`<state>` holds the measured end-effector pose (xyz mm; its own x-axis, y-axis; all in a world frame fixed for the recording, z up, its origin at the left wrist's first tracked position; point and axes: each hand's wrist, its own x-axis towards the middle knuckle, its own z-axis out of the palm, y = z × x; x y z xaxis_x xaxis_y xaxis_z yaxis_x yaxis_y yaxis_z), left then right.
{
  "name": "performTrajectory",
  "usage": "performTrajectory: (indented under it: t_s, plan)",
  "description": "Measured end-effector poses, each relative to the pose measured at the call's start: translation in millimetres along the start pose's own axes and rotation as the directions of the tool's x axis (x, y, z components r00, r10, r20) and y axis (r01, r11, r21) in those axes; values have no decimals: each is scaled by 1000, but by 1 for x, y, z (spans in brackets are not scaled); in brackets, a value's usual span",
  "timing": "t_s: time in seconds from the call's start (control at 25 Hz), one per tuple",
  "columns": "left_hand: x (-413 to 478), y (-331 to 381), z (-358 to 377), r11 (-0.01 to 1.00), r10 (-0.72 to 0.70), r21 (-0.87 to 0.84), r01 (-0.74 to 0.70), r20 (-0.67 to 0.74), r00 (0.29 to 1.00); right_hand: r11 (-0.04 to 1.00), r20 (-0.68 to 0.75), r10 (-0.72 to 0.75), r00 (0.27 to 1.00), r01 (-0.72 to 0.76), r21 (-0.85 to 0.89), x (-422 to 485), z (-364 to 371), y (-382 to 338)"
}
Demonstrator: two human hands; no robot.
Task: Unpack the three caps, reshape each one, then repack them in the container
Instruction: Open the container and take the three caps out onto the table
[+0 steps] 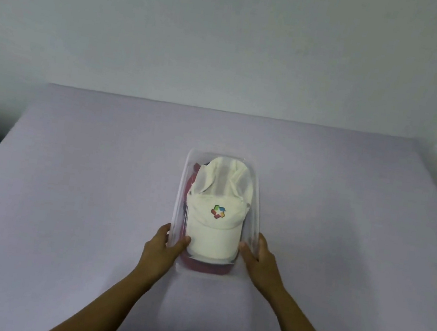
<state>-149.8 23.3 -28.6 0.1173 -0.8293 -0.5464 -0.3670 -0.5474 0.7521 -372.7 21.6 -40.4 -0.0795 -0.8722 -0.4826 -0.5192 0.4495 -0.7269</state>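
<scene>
Container (258,199) on table (66,200), left hand (161,251), right hand (261,264) at near corners

Table (70,172) had a plain pale-lilac top, flat, far edge butted up to the wall (229,40). One clear plastic container (182,188) sat directly on it, roughly centred left-to-right, toward the near side, long axis pointing away from the person. Base flat on the top.
</scene>
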Motion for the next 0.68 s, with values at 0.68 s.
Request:
performTrajectory:
  t_s: [0.68]
  plan:
    - [1,-6,12,964,-204,129,231,-195,959,999,20,-32,999,32,-27,0,-1,2]
